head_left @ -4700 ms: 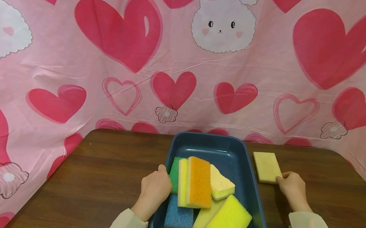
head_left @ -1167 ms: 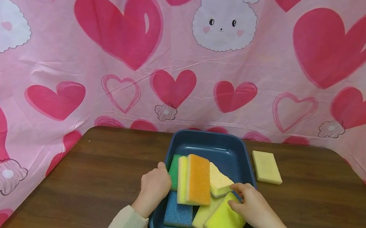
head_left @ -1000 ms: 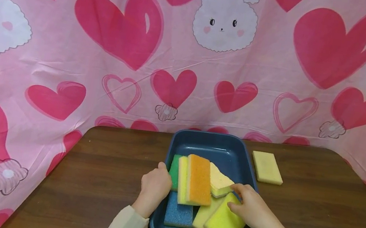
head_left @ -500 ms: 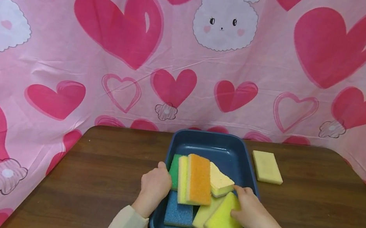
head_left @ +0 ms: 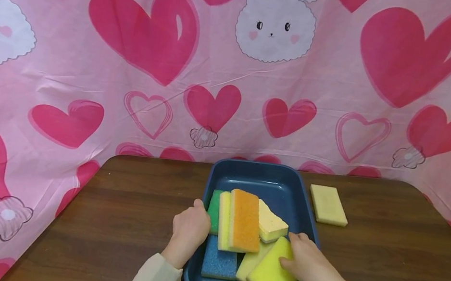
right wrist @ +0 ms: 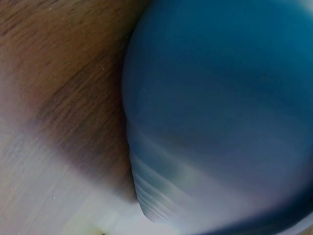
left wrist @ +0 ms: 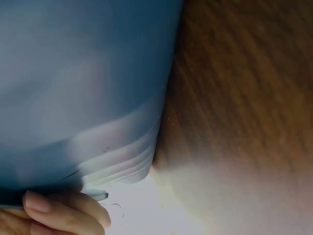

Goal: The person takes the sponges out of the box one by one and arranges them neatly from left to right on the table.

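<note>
A blue tray (head_left: pixel 261 177) stands on the table with several sponges in it. My left hand (head_left: pixel 190 226) grips its left rim; some of those fingers (left wrist: pixel 58 210) show beside the tray wall in the left wrist view. Over the right side reaches my right hand (head_left: pixel 312 265), thumb and fingers closed on the upper right edge of a bright yellow sponge (head_left: pixel 272 276). That sponge lies tilted on a pale yellow sponge (head_left: pixel 249 263). The right wrist view shows only the tray's outer wall (right wrist: pixel 220 98) and table, with no fingers visible.
Also in the tray are an orange-topped sponge (head_left: pixel 246 221), a green sponge (head_left: pixel 214 211), a blue sponge (head_left: pixel 220 261) and a cream-and-yellow wedge-like sponge (head_left: pixel 270 221). A flat pale sponge (head_left: pixel 328 205) lies on the wooden table (head_left: pixel 123 212) right of the tray. A pink heart-patterned cloth (head_left: pixel 202 59) hangs behind.
My right hand has left the flat pale sponge on the table and moved left to the bright yellow sponge, which has shifted slightly left. My left hand has stayed at the tray rim.
</note>
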Demonstrator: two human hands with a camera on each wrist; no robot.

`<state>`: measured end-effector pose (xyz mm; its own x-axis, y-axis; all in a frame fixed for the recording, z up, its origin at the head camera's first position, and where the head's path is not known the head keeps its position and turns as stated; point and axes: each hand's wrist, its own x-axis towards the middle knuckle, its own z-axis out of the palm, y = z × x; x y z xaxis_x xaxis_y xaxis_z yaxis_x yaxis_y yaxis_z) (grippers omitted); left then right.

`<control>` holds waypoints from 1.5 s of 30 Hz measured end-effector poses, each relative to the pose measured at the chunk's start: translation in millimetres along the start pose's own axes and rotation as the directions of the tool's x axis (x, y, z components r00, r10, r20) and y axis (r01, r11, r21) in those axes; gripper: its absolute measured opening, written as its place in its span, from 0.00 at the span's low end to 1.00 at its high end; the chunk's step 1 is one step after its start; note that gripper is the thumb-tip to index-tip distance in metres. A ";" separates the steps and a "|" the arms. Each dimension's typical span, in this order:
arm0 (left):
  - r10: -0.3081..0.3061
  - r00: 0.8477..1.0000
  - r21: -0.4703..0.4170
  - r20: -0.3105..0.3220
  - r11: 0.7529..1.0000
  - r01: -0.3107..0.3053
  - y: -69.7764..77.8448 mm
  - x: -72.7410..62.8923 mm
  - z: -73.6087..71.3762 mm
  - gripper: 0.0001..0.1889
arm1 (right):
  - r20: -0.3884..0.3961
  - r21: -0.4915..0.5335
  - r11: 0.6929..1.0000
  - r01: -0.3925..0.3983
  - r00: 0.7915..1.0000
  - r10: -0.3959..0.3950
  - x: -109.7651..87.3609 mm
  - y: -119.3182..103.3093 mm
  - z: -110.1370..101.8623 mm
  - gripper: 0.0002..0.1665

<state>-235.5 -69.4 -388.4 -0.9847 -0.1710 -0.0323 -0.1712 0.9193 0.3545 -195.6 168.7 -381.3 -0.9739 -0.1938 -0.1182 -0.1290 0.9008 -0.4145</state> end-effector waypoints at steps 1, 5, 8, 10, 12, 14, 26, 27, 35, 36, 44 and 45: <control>0.001 1.000 0.001 -0.002 1.000 -0.001 0.1 -0.2 -0.1 0.09 | 0.002 -0.007 1.000 0.001 1.000 -0.001 0.0 0.0 0.1 0.38; 0.002 1.000 0.006 -0.004 1.000 -0.002 0.3 0.0 0.2 0.09 | 0.007 -0.031 0.999 0.008 1.000 -0.008 0.1 -0.2 0.5 0.33; 0.003 1.000 0.010 -0.006 1.000 -0.003 0.3 0.3 0.5 0.09 | 0.006 -0.034 0.999 0.016 1.000 -0.016 0.0 -0.2 0.7 0.30; 0.005 1.000 0.012 -0.010 1.000 -0.005 0.4 0.4 0.4 0.09 | 0.009 -0.026 1.000 0.011 1.000 -0.010 -0.5 -0.1 0.6 0.31; 0.008 1.000 0.012 -0.015 1.000 -0.008 0.2 0.4 0.5 0.09 | 0.012 -0.017 1.000 0.002 1.000 -0.002 -1.3 0.1 0.4 0.32; 0.009 1.000 0.009 -0.017 1.000 -0.009 0.4 0.1 0.3 0.09 | 0.015 -0.001 1.000 -0.009 1.000 0.010 -2.0 0.4 0.2 0.34; 0.014 1.000 0.012 -0.021 1.000 -0.014 0.6 -0.4 0.2 0.09 | 0.021 0.004 1.000 -0.017 1.000 0.017 -5.4 -0.8 -0.5 0.33; 0.013 1.000 0.011 -0.017 1.000 -0.013 0.7 -0.5 0.1 0.09 | 0.023 0.000 1.000 -0.018 1.000 0.018 -5.6 -0.9 -0.6 0.33; 0.019 1.000 0.024 -0.024 1.000 -0.018 1.3 -0.2 0.4 0.09 | 0.039 0.004 1.000 -0.005 0.999 0.005 -6.5 -0.9 -4.2 0.33; 0.019 1.000 0.023 -0.024 1.000 -0.018 1.5 -0.2 0.6 0.09 | 0.041 0.011 1.000 -0.005 0.999 0.005 -6.5 -0.6 -5.0 0.33; 0.025 0.999 0.040 -0.036 0.999 -0.024 1.6 -0.7 0.6 0.08 | 0.021 0.072 0.996 0.042 0.999 -0.044 -6.5 1.3 -12.1 0.32; 0.025 0.999 0.043 -0.035 0.999 -0.023 1.5 -0.6 0.6 0.08 | 0.021 0.080 0.996 0.048 0.999 -0.050 -6.7 1.7 -13.2 0.32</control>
<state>-235.2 -67.7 -388.4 -0.9870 -0.1607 0.0092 -0.1496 0.9373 0.3148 -191.7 176.7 -369.3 -0.9620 -0.2471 -0.1166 -0.1604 0.8563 -0.4910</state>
